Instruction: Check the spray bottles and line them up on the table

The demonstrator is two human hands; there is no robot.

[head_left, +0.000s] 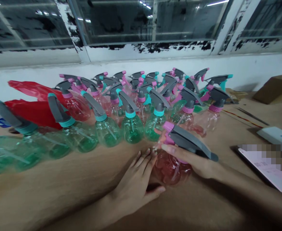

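my right grip (198,161) closed round pink bottle (168,173) at neck; left grip (133,183) spread beside it; bottle rows (132,130) behind, heads (129,100) on.

Spray btls (132,130) on tbl (59,192) beyond fingers (139,163), bag (38,112) far L. Phone (261,162) R of fingers (box (277,88) R too, farther back).

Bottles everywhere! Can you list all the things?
Green bottles: many, green, mostly front
Pink bottles: many, pink, mostly behind
Held bottle: one, pink, front
Bag: one, red, left
Labelled thing: one, white and blue, left edge
Cardboard box: one, brown, back right
Cord: one, red-yellow, right
Thin tool: one, dark, right
Gadget: one, white, right
Screen: one, pale, blurred, right
Table: one, brown, underneath
Wall: one, white, behind
Windows: several, dark, above
Left hand: one, beside held bottle
Right hand: one, holding it
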